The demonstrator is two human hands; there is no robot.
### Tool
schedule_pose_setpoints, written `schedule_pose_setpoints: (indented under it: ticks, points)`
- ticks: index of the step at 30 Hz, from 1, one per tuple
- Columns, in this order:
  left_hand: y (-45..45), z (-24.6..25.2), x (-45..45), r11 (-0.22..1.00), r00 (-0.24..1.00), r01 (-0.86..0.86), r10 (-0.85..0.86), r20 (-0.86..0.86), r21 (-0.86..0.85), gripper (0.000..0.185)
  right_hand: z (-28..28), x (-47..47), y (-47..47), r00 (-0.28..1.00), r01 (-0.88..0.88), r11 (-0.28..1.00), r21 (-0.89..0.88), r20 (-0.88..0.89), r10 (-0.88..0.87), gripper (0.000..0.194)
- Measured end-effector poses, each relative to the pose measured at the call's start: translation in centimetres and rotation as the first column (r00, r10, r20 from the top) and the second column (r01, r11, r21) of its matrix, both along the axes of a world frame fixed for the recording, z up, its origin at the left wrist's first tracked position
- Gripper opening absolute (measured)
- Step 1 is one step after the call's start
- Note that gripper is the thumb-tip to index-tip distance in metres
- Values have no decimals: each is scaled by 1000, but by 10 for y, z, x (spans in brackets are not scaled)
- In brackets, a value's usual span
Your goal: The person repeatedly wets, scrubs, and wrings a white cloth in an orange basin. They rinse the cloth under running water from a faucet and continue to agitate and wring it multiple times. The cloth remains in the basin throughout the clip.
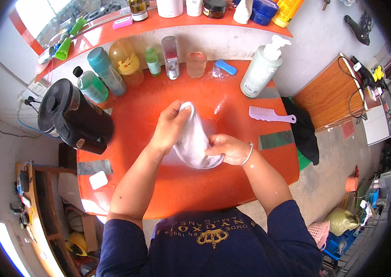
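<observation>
A white cloth item (197, 142), its exact kind unclear, is stretched between my two hands above a red table (181, 197). My left hand (171, 126) pinches its upper end between thumb and fingers. Lower down, my right hand (228, 149) grips the cloth's right edge; a white bracelet circles that wrist. Part of a pale, blurred shape, perhaps a basin, shows beneath the cloth. To the right lies a lilac comb (271, 115), and behind it stands a pale pump bottle (261, 69). A small white square object (98, 180) rests at the table's left edge.
At the left stands a black kettle-like jug (77, 117). Several bottles, a glass cup (196, 64) and a blue object (226, 67) line the table's back. Above runs a red shelf (195, 23) with toiletries. A wooden cabinet (332, 97) stands at the right, past dark cloth (301, 130).
</observation>
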State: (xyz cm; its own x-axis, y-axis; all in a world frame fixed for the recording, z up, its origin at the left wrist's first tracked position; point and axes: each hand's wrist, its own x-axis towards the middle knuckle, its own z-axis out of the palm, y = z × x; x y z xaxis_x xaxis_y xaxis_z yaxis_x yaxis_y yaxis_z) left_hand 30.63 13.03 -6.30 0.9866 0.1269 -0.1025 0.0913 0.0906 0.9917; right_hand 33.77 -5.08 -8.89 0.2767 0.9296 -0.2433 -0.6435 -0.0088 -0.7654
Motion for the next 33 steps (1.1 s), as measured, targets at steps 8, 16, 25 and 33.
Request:
schedule_pose_setpoints:
  ticks: [8, 16, 25, 33]
  points:
    - [13, -35, -8, 902, 977, -177, 114, 179, 394, 24, 3, -11, 13, 897, 399, 886, 235, -302, -323, 30]
    - [-9, -47, -53, 999, 997, 37, -37, -62, 2, 27, -1, -25, 19, 755, 633, 744, 215, -387, -530, 33]
    - [-18, -53, -50, 950, 968, -222, 189, 163, 220, 13, -1, -29, 12, 724, 689, 703, 176, -210, -657, 36]
    - [-35, -41, -60, 869, 952, -253, 145, 270, 425, 11, 0, -37, 13, 680, 715, 687, 129, -356, -641, 36]
